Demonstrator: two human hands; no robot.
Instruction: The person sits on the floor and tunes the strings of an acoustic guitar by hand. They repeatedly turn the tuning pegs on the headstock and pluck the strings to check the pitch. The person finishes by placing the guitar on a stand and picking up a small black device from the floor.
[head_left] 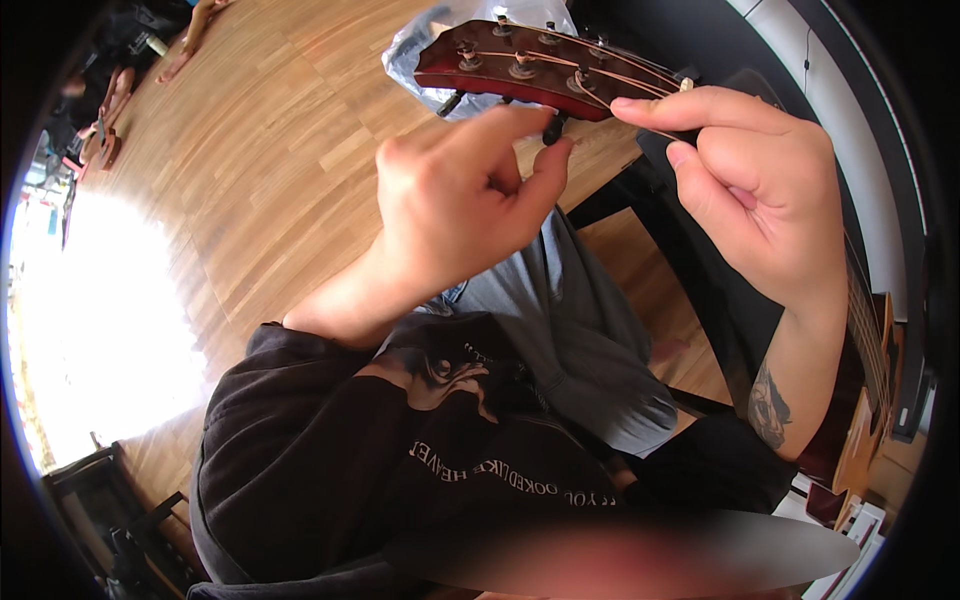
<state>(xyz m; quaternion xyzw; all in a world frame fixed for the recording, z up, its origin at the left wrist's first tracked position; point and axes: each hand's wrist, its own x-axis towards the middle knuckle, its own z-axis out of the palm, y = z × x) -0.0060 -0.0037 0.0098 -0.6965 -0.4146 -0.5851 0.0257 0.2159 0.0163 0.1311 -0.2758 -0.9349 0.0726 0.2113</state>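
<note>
A guitar's dark red headstock (470, 70) lies at the top, with several posts and copper-coloured strings on it. Below its near edge, my left hand (450, 185) pinches a black tuning peg (555, 128) between thumb and index finger. My right hand (765, 185) is beside the nut end. Its index finger reaches along the strings (625, 82), and the fingers are closed on a string, partly hidden by the hand. The neck beyond is mostly covered by my right hand.
Behind the headstock sits a clear plastic bag (408, 58) on the wooden floor (270, 130). Other people's limbs show at the upper left, near a small brown guitar (103, 150). A black chair (95, 500) stands lower left. More strings (868, 335) run along the right edge.
</note>
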